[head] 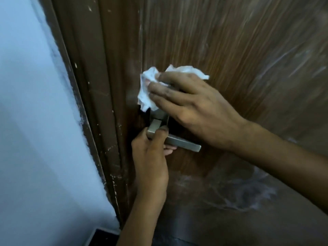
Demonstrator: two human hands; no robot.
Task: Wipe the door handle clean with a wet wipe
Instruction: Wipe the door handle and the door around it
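Crumpled white wet wipe (147, 89), soft and limp, is lying bunched under the right hand (191, 107), fingers pinning it above the rigid metal door handle (177, 142); left hand (150, 157) is gripping the lever.

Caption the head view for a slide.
Left hand grips the metal handle while the right hand presses a crumpled wipe above it on the door.
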